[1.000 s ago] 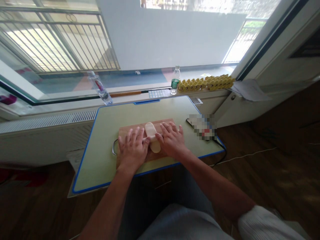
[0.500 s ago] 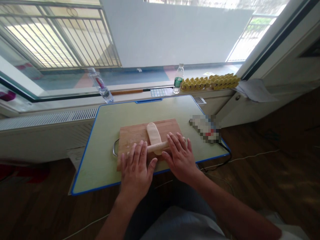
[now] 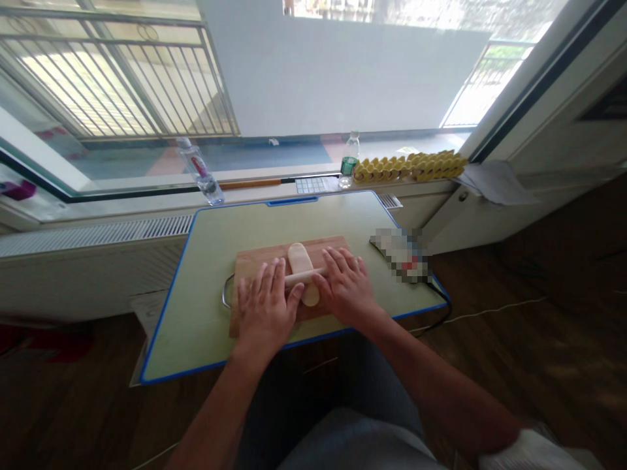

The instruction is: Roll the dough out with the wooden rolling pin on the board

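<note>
A strip of pale dough (image 3: 299, 256) lies lengthwise on a wooden cutting board (image 3: 323, 245). Across the dough rests a light wooden rolling pin (image 3: 305, 277), its middle showing between my hands and both ends hidden beneath them. My left hand (image 3: 267, 305) presses flat on the pin's left part, fingers stretched forward and thumb out to the side. On the right part lies my right hand (image 3: 345, 282), also flat with its fingers extended. The dough shows both in front of and behind the pin.
The board sits on a small pale-green table (image 3: 196, 313) with a blue edge. A blurred-out object (image 3: 399, 251) with a black cable lies at its right. Along the windowsill stand two plastic bottles, one clear (image 3: 200, 171) and one green-labelled (image 3: 349, 160), beside yellow egg trays (image 3: 411, 166).
Both hands have pushed the rolling pin slightly forward along the dough. More of the dough's near end now shows behind the pin. The camera view has tipped slightly.
</note>
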`<state>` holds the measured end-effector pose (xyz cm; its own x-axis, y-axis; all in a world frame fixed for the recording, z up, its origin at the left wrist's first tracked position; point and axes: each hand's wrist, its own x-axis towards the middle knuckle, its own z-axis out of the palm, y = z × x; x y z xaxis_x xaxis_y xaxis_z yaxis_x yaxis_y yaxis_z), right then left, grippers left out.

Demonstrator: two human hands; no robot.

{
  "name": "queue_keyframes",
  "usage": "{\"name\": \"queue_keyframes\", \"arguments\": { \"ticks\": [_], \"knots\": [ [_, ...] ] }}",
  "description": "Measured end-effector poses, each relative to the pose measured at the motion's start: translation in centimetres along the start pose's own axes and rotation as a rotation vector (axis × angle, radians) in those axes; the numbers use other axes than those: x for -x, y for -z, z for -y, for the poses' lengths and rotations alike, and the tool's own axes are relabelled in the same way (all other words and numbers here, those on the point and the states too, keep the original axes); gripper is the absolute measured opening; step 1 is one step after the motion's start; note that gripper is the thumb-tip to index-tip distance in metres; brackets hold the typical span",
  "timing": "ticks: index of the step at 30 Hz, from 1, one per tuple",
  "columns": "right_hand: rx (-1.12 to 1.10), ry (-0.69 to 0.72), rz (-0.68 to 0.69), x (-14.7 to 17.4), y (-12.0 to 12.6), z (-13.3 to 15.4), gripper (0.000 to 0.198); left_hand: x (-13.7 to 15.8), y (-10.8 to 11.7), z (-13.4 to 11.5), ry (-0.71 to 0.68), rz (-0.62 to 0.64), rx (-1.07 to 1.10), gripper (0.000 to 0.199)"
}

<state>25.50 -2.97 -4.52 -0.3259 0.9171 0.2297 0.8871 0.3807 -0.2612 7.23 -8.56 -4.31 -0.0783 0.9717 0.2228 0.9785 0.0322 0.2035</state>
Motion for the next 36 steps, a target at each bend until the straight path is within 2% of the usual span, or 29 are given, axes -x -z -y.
{"name": "queue_keyframes", "arguments": {
  "ticks": [3, 6, 9, 12, 15, 17, 22, 25, 27, 32, 34, 36],
  "knots": [
    [-0.005, 0.040, -0.029, 3.2, -0.3, -0.3, 0.064, 3.7, -0.7, 0.2, -0.065, -0.047, -0.001, 0.071],
    [-0.007, 0.040, -0.048, 3.4, -0.8, -0.5, 0.064, 4.1, -1.2, 0.4, -0.089, -0.074, -0.004, 0.072],
    [-0.007, 0.007, -0.053, 0.5, -1.2, -0.4, 0.064, 0.9, -1.1, 0.5, -0.040, -0.064, -0.010, 0.071],
    [-0.005, -0.008, -0.034, -3.2, -1.0, 0.0, 0.058, -3.3, -0.4, 0.6, 0.004, 0.015, -0.016, 0.065],
    [-0.013, -0.002, -0.015, -4.5, -0.6, 0.2, 0.055, -4.9, 0.5, 0.4, 0.004, 0.067, -0.024, 0.064],
    [-0.022, -0.003, -0.009, -3.5, -0.3, 0.1, 0.054, -3.7, 0.7, 0.1, -0.009, 0.059, -0.024, 0.066],
    [-0.029, 0.047, -0.017, 1.8, 0.0, -0.7, 0.057, 3.1, 0.2, -0.5, -0.087, -0.029, -0.015, 0.070],
    [-0.032, 0.061, -0.017, 2.8, -0.3, -1.0, 0.060, 4.4, -0.2, -0.9, -0.091, -0.053, -0.010, 0.070],
    [-0.033, 0.044, -0.015, 1.7, -0.7, -0.9, 0.061, 3.1, -0.2, -1.0, -0.059, -0.041, -0.004, 0.069],
    [-0.007, -0.004, -0.006, -3.6, -1.0, -0.1, 0.058, -3.3, 0.4, -0.5, 0.007, 0.032, 0.009, 0.067],
    [-0.002, -0.004, -0.006, -4.5, -0.9, 0.1, 0.058, -4.3, 0.6, -0.3, 0.001, 0.039, 0.006, 0.067],
    [-0.013, -0.001, -0.013, -3.8, -0.7, 0.1, 0.057, -3.6, 0.5, -0.4, -0.008, 0.030, -0.001, 0.068]
  ]
}}
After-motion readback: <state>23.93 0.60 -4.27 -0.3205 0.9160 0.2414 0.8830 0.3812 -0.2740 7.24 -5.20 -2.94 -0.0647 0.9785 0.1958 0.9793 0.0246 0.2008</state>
